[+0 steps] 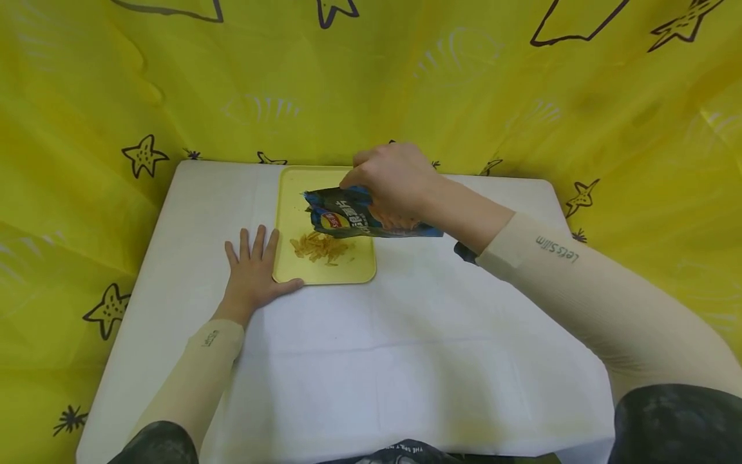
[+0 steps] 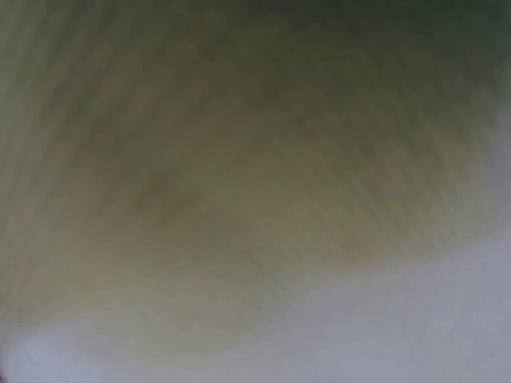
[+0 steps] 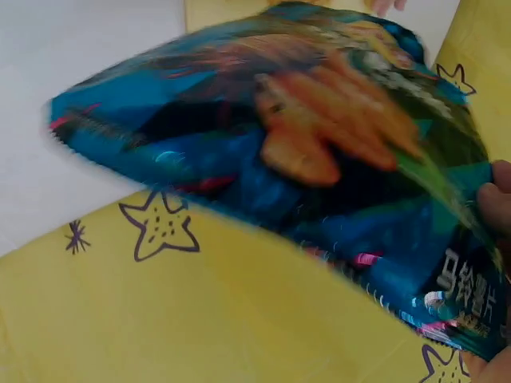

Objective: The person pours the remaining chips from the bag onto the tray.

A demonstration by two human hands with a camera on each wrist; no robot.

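Observation:
My right hand grips a dark blue potato chip bag and holds it on its side above a yellow tray. A small heap of chip pieces lies on the tray under the bag's left end. In the right wrist view, the shiny bag fills the middle, with fingertips of that hand at the right edge. My left hand lies with spread fingers on the white cloth, its thumb and index finger at the tray's near left corner. The left wrist view is blurred, mostly sleeve.
A white cloth covers the table. Behind and beside it hangs a yellow curtain with drawn stars and fish. A dark item with white lettering shows at the near edge.

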